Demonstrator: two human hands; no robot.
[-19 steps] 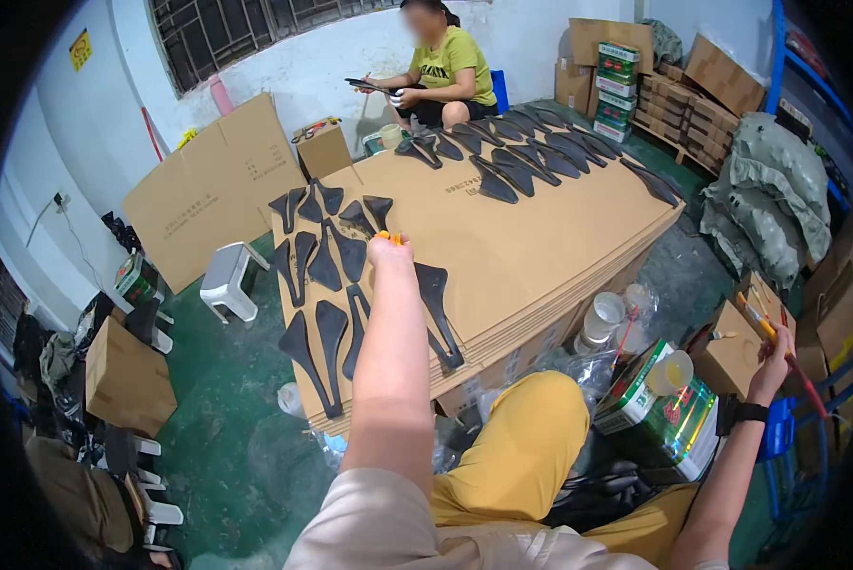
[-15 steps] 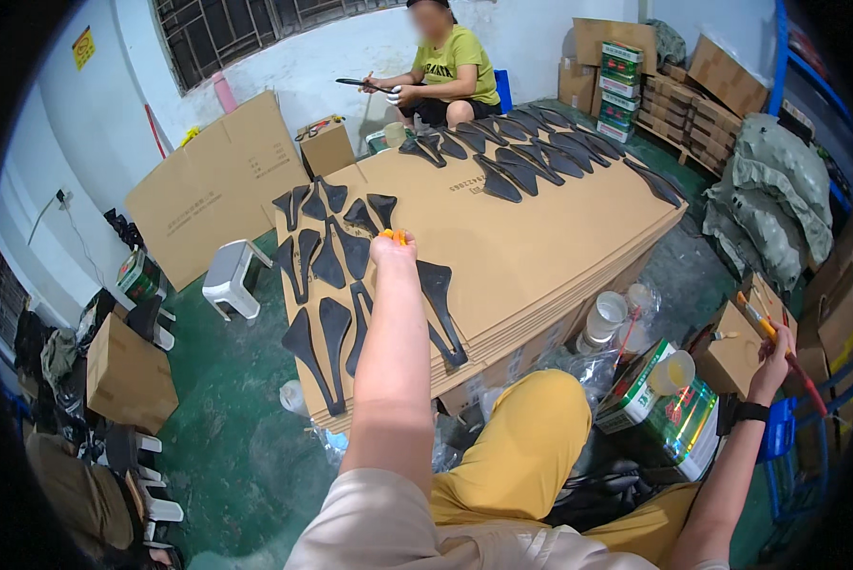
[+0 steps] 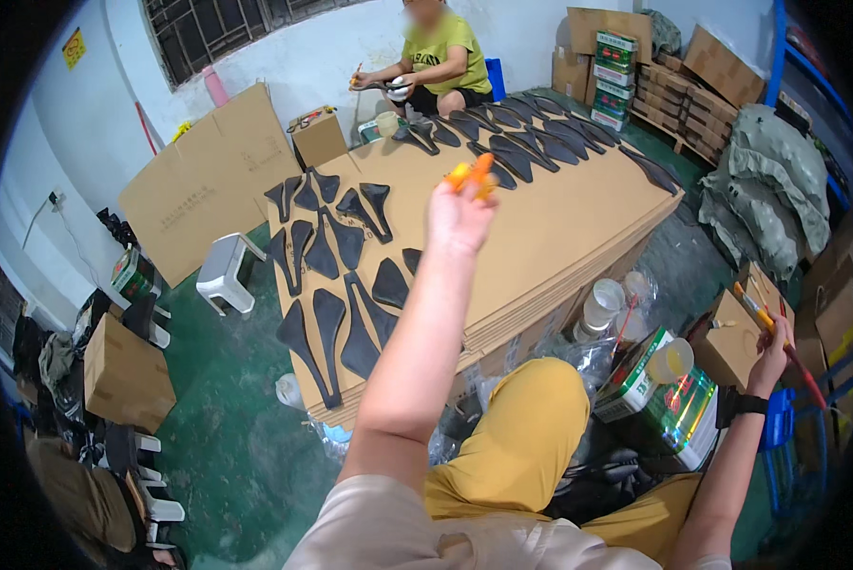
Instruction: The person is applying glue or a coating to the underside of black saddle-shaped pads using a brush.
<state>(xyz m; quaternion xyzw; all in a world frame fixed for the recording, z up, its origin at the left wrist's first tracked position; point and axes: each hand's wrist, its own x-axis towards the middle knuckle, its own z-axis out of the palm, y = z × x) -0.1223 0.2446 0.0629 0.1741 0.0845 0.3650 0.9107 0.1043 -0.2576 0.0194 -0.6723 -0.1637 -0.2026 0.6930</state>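
Observation:
My left hand (image 3: 460, 217) is stretched out above the cardboard stack (image 3: 531, 242), its fingers apart and nothing seen in them. Orange and yellow coverings (image 3: 474, 174) sit on its fingertips, slightly blurred. Just beyond it lie several black saddle-shaped pieces (image 3: 512, 157) in a far group. A second group of black saddle-shaped pieces (image 3: 345, 237) lies on the left part of the stack, some partly hidden by my forearm. Off to the right, my right hand (image 3: 774, 353) is closed around a paintbrush (image 3: 757, 309), bristles up, with a red handle end below the hand.
Across the stack a person (image 3: 445, 59) sits handling a black piece. Beside my knee stand a green tin (image 3: 685, 418), a plastic cup (image 3: 671, 361) on it, and clear tubs (image 3: 602, 304). A grey stool (image 3: 229, 274) is left; filled sacks (image 3: 768, 180) lean at right.
My left hand has moved right and farther away, from the left group of black pieces toward the far group. My right hand still holds the brush. The other person's piece has shifted.

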